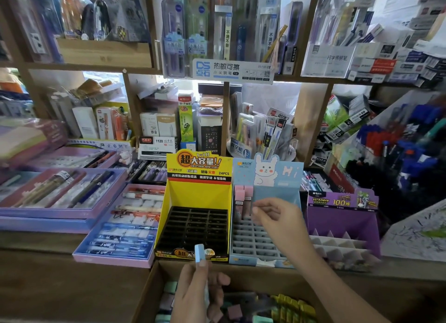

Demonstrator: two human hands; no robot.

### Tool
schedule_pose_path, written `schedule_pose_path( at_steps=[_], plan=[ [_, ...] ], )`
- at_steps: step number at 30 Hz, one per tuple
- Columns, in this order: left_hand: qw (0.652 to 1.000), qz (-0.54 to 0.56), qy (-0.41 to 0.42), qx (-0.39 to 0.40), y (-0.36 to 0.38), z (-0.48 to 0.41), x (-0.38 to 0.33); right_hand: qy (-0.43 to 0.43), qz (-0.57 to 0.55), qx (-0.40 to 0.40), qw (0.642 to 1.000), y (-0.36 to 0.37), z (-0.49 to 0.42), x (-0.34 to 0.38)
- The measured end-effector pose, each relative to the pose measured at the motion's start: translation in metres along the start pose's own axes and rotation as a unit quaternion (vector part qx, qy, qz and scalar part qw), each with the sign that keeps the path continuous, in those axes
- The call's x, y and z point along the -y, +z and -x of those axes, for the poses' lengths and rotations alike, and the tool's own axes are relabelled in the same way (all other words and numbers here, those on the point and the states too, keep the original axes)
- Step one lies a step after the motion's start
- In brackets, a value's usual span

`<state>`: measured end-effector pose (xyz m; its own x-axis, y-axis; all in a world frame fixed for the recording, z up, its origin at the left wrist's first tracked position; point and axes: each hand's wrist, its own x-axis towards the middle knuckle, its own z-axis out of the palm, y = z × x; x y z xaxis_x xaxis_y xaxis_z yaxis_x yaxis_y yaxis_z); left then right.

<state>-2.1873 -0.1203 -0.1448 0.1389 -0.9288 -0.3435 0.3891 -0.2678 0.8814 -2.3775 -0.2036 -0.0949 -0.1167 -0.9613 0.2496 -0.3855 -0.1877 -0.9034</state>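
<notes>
My left hand grips a slim light-blue lead case upright above a brown cardboard box of mixed pastel cases. My right hand hovers over the blue bunny display box, fingers loosely curled with thumb and forefinger close together, holding nothing I can see. That display's grey slotted tray has pink cases standing in its back-left slots. Left of it stands a yellow display box with a black slotted tray.
A purple display box with white dividers sits to the right. Purple and blue pen gift sets lie to the left on the wooden counter. Wooden shelves crowded with stationery rise behind. A pen rack stands at far right.
</notes>
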Motion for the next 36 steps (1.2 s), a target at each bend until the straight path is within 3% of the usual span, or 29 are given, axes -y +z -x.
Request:
schedule_pose_path(
  at_steps=[6,13,20,23,36],
  plan=[
    [0.992,-0.070,0.084,0.055,0.013,0.004,-0.022,0.025,-0.036,0.040,0.998,-0.030,0.051,-0.013],
    [0.956,-0.209,0.170,0.113,0.039,-0.009,-0.044,0.147,-0.062,0.087,0.983,-0.041,0.093,-0.059],
    [0.896,-0.314,0.255,0.183,0.074,-0.029,-0.059,0.251,0.147,0.231,0.928,-0.038,0.090,-0.094],
    [0.888,-0.324,0.272,0.177,0.089,-0.042,-0.063,0.238,0.195,0.232,0.923,-0.040,0.088,-0.092],
    [0.839,-0.423,0.297,0.171,0.148,-0.080,-0.054,0.259,0.146,0.205,0.932,-0.039,0.088,-0.096]
  ],
)
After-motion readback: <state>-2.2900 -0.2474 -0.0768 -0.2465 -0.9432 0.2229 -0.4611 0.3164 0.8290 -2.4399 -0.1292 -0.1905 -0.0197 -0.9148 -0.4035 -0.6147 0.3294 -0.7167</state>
